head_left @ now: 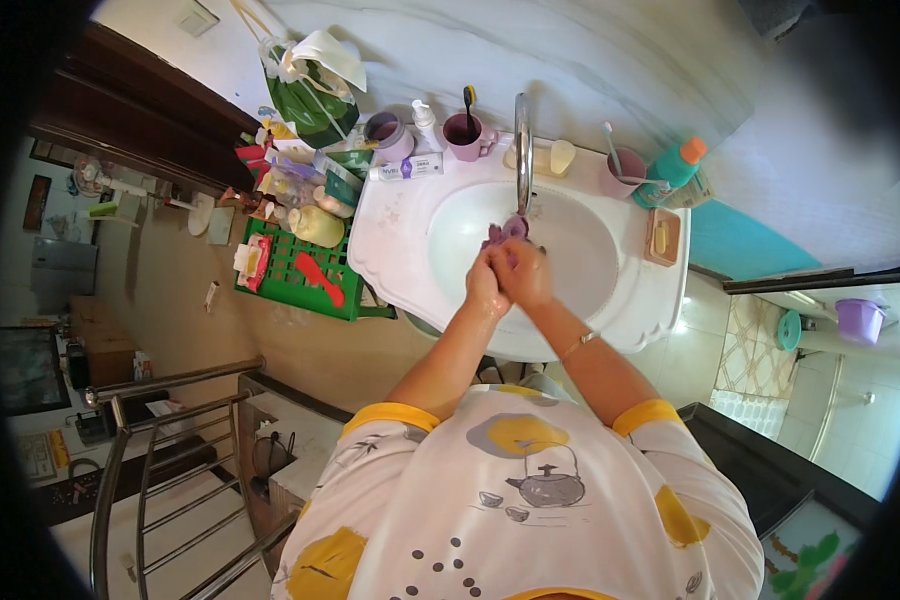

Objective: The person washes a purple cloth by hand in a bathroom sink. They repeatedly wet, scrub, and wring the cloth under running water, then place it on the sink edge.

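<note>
Both hands meet over the white washbasin (598, 245), just below the chrome faucet (523, 150). A bunched purple cloth (515, 227) is squeezed between them, its upper part at the spout. My left hand (485, 285) is closed around the lower left of the cloth. My right hand (526, 274) presses against the left one, its fingers curled on the same cloth. Most of the cloth is hidden by the hands, and both look wet. Whether water is running cannot be made out.
Left of the basin, a green plastic rack (300, 297) holds bottles and a red comb (320, 280). Along the back rim stand a pink mug (467, 137), a toothpaste tube (407, 167) and a pump bottle (423, 118). A soap dish (662, 238) and teal bottle (676, 168) are at right.
</note>
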The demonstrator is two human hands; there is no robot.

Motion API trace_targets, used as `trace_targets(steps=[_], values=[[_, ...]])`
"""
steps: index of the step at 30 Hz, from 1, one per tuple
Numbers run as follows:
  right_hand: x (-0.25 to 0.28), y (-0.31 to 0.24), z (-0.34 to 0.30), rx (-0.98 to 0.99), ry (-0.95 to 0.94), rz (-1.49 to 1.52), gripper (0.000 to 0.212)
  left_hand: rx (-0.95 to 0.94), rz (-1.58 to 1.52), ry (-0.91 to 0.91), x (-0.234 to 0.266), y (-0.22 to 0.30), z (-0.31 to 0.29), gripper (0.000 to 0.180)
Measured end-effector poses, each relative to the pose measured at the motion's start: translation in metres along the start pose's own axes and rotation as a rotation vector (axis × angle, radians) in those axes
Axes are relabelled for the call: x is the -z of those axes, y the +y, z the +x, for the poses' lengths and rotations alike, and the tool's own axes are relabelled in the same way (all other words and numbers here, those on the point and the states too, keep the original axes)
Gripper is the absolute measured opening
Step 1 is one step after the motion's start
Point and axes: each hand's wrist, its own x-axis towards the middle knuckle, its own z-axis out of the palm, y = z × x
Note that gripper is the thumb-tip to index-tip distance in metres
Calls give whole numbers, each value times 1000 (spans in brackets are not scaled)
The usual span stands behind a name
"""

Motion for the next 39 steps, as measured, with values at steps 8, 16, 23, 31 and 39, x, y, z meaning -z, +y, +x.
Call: trace_targets(steps=[8, 16, 23, 31, 39], values=[[26, 45, 36, -646, 155, 1061, 16, -8, -44, -47, -41, 20, -19, 32], [-1, 13, 3, -77, 58, -14, 12, -116, 81, 168, -10, -19, 4, 35], [-1, -20, -11, 193, 148, 177, 30, -129, 121, 55, 9, 4, 33, 32], [4, 8, 20, 65, 139, -3, 27, -82, 171, 98, -12, -8, 28, 29], [4, 32, 31, -72, 51, -172, 24, 21, 171, 202, -27, -15, 20, 29]])
